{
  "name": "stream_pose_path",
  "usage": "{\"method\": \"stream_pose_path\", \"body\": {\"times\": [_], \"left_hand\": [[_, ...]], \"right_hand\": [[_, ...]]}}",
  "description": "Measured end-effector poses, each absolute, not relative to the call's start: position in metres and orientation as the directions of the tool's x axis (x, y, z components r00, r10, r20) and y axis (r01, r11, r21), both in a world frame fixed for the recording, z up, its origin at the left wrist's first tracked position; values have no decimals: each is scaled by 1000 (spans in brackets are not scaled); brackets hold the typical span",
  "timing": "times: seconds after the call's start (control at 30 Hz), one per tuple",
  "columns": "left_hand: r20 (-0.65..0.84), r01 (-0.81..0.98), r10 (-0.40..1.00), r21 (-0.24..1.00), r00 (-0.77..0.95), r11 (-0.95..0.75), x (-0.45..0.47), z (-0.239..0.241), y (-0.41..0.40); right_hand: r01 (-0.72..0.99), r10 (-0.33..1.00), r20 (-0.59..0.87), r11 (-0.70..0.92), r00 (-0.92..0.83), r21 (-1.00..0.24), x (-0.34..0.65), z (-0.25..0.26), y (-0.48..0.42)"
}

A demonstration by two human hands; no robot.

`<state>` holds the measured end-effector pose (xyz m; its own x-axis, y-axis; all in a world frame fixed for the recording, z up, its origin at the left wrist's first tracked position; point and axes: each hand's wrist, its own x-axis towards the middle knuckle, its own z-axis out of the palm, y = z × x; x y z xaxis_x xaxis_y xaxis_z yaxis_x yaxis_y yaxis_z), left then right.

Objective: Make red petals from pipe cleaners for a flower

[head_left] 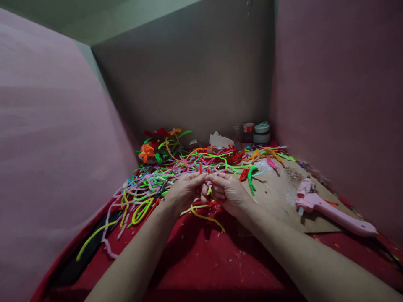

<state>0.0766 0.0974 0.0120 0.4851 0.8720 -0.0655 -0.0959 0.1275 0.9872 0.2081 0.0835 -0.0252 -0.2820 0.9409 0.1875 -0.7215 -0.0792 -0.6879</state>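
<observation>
Within left hand point(185, 187), red strip point(200, 169), upright

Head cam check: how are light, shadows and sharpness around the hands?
Head view: dim, left wall brighter than back wall; shadows darken the red cloth between the forearms. Head view: red tips above left hand and right hand too small for texture.
</observation>
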Motion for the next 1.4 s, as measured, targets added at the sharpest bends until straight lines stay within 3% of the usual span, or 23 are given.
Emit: {"method": "stream_pose_path", "body": {"times": [0.23,0.37,0.47,0.6,0.8,1.1,1.23,1.4], "left_hand": [[49,-119,908,993,416,1,79,4,93],[161,-240,967,964,195,-113,82,4,93],[254,-350,966,909,34,-227,83,2,94],[252,-410,967,879,-38,-245,80,-2,96],[254,-389,954,872,-161,-298,72,-9,108],[30,-537,996,840,-85,-71,74,-1,107],[82,-528,997,846,-11,-75,77,-3,105],[118,-531,993,842,9,-95,80,-1,100]], "right_hand": [[-664,922,196,-82,-334,-744,205,-25,81],[-695,954,136,-92,-267,-713,202,-24,77],[-687,944,104,-150,-313,-711,199,-28,75],[-639,924,94,-181,-371,-747,192,-34,73],[-659,967,-1,-176,-256,-731,184,-35,71],[-462,939,4,-165,-343,-871,182,-44,68],[-315,890,-54,-217,-454,-924,181,-44,67],[-295,854,-82,-266,-514,-918,181,-42,65]]}}
